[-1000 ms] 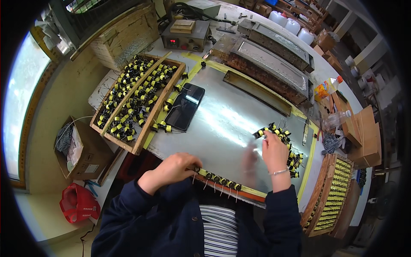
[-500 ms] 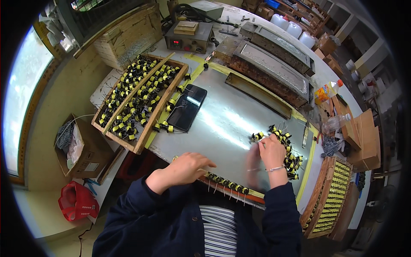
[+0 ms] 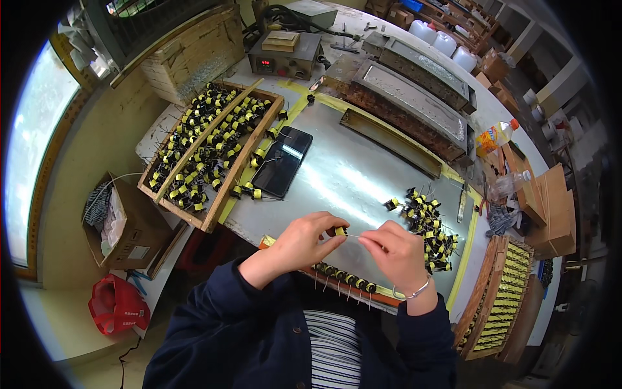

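Observation:
Between the thumb and fingers of my left hand [image 3: 299, 245] is a small coil [image 3: 340, 231] with a black bobbin and yellow wrapping. My right hand [image 3: 396, 254] pinches the coil's thin wire lead [image 3: 354, 236], which runs straight between the two hands. Both are above the front part of a shiny metal sheet [image 3: 330, 162]. Just below them, a row of similar coils [image 3: 342, 277] lines the front edge, wires hanging down. A loose pile of coils [image 3: 424, 214] lies beyond my right hand, with a single coil [image 3: 391, 204] at its left side.
On the left stand a wooden tray [image 3: 208, 222] full of coils and a black phone [image 3: 283, 162]. Toward the back are a control box [image 3: 285, 57] with a red display and long metal troughs [image 3: 414, 104]. A rack of coils [image 3: 499, 298] sits at right, near plastic bottles [image 3: 497, 139].
My right hand has come left and nearer from the pile. One coil is now in my left hand, which has moved right and up, and its wire is stretched between both hands.

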Demonstrator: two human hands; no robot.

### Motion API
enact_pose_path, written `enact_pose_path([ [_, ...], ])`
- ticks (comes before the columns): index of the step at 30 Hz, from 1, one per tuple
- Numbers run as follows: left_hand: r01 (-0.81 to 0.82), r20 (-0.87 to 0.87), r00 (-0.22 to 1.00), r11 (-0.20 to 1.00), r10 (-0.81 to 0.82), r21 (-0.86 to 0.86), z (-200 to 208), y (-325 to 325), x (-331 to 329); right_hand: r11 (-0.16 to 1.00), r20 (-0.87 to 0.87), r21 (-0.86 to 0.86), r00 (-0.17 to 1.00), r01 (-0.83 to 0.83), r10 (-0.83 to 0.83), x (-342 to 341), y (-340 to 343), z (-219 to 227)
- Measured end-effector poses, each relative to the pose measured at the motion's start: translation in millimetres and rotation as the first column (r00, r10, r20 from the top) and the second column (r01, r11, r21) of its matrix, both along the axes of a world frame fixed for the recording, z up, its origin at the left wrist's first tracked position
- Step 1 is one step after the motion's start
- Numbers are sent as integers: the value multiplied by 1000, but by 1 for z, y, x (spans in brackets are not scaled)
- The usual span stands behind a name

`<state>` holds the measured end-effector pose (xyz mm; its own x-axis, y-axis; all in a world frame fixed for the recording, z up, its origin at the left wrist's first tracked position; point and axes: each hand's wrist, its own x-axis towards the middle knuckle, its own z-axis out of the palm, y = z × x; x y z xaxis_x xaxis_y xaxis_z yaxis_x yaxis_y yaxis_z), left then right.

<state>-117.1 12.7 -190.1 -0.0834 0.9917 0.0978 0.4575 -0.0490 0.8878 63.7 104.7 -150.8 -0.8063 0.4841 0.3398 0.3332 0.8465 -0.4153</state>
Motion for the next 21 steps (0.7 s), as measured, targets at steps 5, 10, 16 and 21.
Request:
enact_pose_path([
  [5,-62,270,957,985,105,-162,10,-1,-3,876,-268,-459,917,149,-296,-4,-5,13],
  [10,-80,194,976,991,99,-103,9,1,4,924,-192,-365,962,114,-194,-7,-14,-1],
  [16,-136,-114,978,951,173,278,-3,3,9,964,-182,-239,970,117,-163,-10,-25,-4],
  [21,121,-102,990,971,-102,204,-5,5,-2,984,-111,-177,994,-12,-8,-3,-16,5],
])
